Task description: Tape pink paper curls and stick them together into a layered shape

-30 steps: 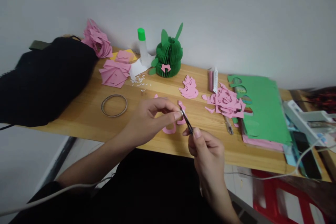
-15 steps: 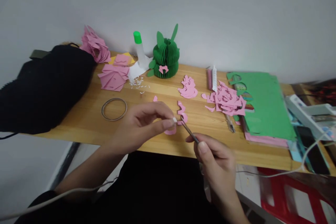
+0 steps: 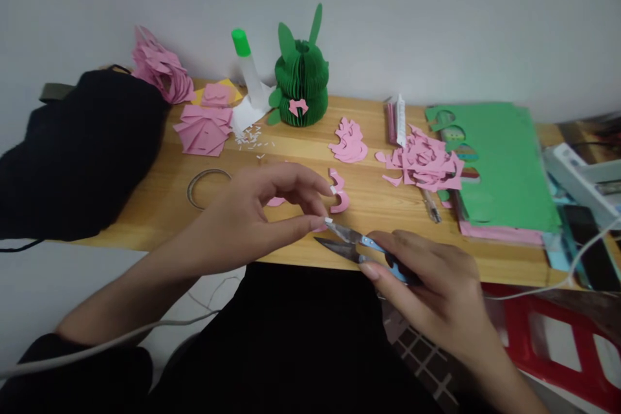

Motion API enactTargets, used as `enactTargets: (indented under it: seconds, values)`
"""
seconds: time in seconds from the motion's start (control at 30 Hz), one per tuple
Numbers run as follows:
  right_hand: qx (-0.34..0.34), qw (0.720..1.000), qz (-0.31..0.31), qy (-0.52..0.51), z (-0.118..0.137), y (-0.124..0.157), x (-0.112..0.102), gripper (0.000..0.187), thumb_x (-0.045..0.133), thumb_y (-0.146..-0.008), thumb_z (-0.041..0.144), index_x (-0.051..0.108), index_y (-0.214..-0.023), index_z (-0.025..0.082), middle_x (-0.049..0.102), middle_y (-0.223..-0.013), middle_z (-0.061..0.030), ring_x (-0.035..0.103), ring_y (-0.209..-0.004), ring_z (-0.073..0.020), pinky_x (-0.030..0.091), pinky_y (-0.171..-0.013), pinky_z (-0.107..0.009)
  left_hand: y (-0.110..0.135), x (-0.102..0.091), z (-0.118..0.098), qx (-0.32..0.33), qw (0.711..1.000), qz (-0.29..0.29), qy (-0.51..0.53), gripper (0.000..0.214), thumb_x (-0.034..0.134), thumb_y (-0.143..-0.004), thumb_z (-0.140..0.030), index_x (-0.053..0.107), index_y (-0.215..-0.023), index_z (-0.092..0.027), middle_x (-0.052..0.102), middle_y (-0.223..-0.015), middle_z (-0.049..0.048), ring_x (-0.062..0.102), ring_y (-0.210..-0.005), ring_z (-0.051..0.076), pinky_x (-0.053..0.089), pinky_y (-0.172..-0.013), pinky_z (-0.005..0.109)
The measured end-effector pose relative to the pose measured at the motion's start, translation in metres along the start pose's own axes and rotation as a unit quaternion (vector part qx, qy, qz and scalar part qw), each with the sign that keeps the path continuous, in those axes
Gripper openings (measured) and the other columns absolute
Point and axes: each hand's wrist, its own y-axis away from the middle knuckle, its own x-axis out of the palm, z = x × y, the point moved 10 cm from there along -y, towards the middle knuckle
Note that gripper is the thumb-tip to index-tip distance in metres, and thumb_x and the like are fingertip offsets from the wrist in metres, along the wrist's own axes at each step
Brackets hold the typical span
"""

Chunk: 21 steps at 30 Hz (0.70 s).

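My left hand (image 3: pixel 264 213) is above the front of the table, thumb and a finger pinched at a tiny white piece (image 3: pixel 328 220); the index finger is raised. My right hand (image 3: pixel 431 278) is closed around blue-handled thread snips (image 3: pixel 371 249), their blades apart. One blade tip touches the white piece or lies right beside it. Just beyond the left fingertips lies a curved pink paper cut-out (image 3: pixel 339 197). Other pink paper is partly hidden under the left hand. At the back stands a green honeycomb-paper figure (image 3: pixel 301 81) with upright ears and a pink bow.
White slivers (image 3: pixel 250 136) are scattered near a green-capped glue bottle (image 3: pixel 247 65). A tape ring (image 3: pixel 191 191) lies left, by a black bag (image 3: pixel 82 155). Pink cut-outs (image 3: pixel 348 142), pink scraps (image 3: pixel 427 158), a tube (image 3: pixel 400 119) and green sheets (image 3: pixel 509 168) lie right, near a phone (image 3: pixel 589 246).
My right hand has turned and moved right, and the snips' blades have spread apart. My left index finger has lifted away from the thumb. The view has tilted down slightly.
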Motion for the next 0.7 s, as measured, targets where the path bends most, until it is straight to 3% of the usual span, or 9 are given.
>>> enactTargets:
  seconds: [0.33, 0.7]
  values:
    - [-0.037, 0.994, 0.045, 0.087, 0.006, -0.001, 0.002, 0.025, 0.051, -0.099, 0.031, 0.064, -0.095, 0.01, 0.062, -0.062, -0.0022, 0.059, -0.048, -0.0119, 0.04, -0.042, -0.024, -0.005, 0.009, -0.01, 0.038, 0.993, 0.047, -0.103, 0.016, 0.068, -0.081, -0.015, 0.064, -0.097, -0.017, 0.072, -0.086, -0.0009, 0.069, -0.077, 0.011, 0.053, -0.076, 0.021]
    - [-0.068, 0.985, 0.072, 0.138, 0.012, -0.001, 0.002, 0.032, 0.047, -0.101, 0.038, 0.064, -0.097, 0.011, 0.07, -0.07, -0.0043, 0.062, -0.05, -0.0125, 0.043, -0.046, -0.025, -0.005, 0.021, -0.021, 0.077, 0.979, 0.1, -0.162, 0.016, 0.067, -0.083, -0.009, 0.065, -0.097, -0.017, 0.071, -0.081, -0.0032, 0.066, -0.076, 0.008, 0.051, -0.074, 0.016]
